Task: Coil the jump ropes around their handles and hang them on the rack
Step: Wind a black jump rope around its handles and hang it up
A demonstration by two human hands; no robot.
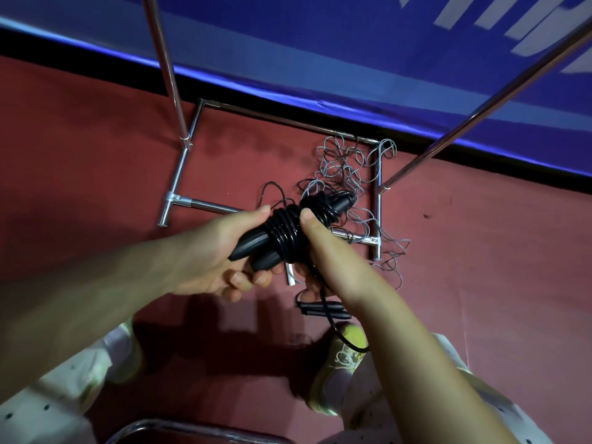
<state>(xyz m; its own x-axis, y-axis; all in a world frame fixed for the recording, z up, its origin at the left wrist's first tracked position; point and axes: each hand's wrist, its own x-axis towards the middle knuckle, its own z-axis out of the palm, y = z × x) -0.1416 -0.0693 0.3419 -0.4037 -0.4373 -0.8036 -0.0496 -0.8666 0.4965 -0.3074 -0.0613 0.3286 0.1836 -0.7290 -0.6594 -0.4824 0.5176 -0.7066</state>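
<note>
A red floor point(96, 174) meets a blue banner point(352, 43) with large white lettering cut off and unreadable. Both bare forearms reach forward. The left hand point(217, 251) grips the black handles point(253, 248), fingers curled beneath; the right hand point(317, 238) pinches the black rope point(285, 232) coiled around them, thumb on top. Beyond the hands, a grey rope point(346, 168) lies tangled over the rack's point(185, 161) chrome base.

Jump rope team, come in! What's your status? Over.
Left hand and right hand both gripping black rope bundle, coils wrapped on handles. Not on rack yet. Grey rope tangle on rack base.
</note>
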